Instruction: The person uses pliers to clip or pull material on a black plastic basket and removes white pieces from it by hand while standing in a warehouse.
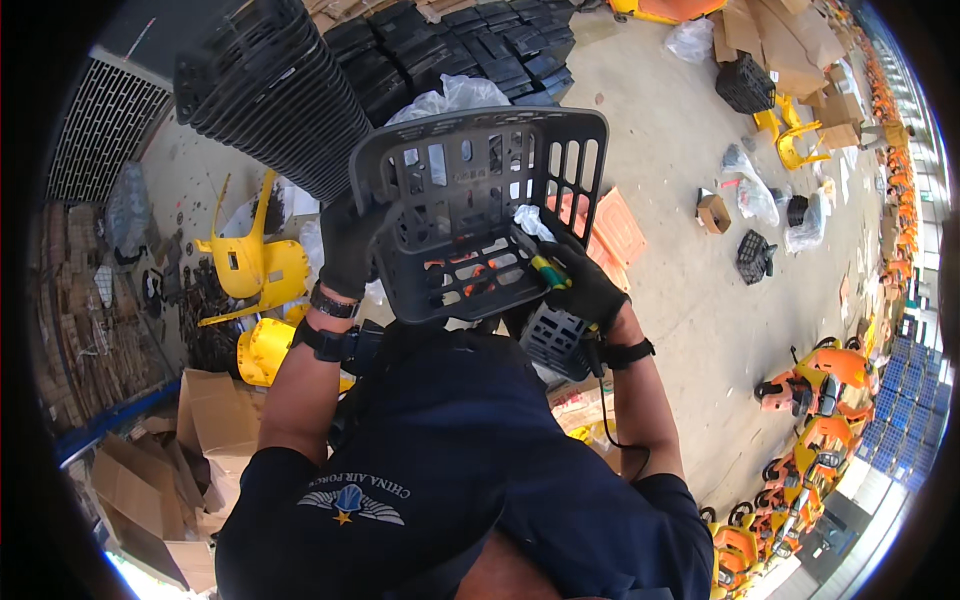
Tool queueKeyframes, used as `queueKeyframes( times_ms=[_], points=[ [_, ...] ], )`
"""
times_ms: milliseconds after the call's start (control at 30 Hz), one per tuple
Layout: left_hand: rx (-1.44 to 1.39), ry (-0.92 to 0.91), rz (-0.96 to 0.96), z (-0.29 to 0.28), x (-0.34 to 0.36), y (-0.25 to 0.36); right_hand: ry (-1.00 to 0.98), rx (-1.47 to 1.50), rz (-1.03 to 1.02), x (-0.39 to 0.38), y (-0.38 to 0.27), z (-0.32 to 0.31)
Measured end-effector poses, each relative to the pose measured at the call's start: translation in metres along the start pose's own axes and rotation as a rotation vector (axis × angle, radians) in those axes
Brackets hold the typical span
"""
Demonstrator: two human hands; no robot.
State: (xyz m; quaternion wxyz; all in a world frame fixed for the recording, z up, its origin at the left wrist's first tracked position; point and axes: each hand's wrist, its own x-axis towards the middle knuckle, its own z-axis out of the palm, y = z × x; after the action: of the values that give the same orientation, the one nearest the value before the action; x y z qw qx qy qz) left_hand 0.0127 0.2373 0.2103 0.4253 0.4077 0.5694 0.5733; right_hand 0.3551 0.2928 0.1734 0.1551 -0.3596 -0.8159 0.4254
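A black plastic basket (460, 180) with slotted walls is tilted toward me in front of my body. My left hand (345, 250), in a black glove, is closed on its left side. My right hand (575, 275), also gloved, is closed around a yellow-and-green handled tool (549, 271) at the basket's right side. A crumpled white piece (533, 222) lies against my right fingers; I cannot make out what it is. A second, grey slotted basket (555, 340) shows below my right hand.
A tall stack of black baskets (260, 95) stands at upper left beside piled black parts (500, 40). Yellow panels (270, 270), cardboard boxes (140, 480), a pink board (615, 230) and plastic wrap (750, 190) lie around. Orange-and-yellow scooters (820, 440) line the right side.
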Motion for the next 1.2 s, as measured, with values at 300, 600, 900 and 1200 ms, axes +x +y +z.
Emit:
queueKeyframes(
  times_ms=[300, 600, 900, 1200],
  points=[
    [0.053, 0.051, -0.016, -0.028, 0.003, -0.028, 0.004, 0.428, 0.343, -0.012, -0.018, 0.008],
    [0.092, 0.137, -0.073, -0.063, 0.019, -0.074, 0.301, 0.957, 0.677, -0.097, 0.008, 0.009],
    [0.097, 0.218, -0.070, -0.064, 0.077, -0.108, 0.021, 0.623, 0.925, -0.101, 0.074, 0.150],
    [0.129, -0.069, -0.062, -0.040, 0.162, -0.141, 0.088, 0.743, 1.046, -0.132, 0.055, 0.181]
  ],
)
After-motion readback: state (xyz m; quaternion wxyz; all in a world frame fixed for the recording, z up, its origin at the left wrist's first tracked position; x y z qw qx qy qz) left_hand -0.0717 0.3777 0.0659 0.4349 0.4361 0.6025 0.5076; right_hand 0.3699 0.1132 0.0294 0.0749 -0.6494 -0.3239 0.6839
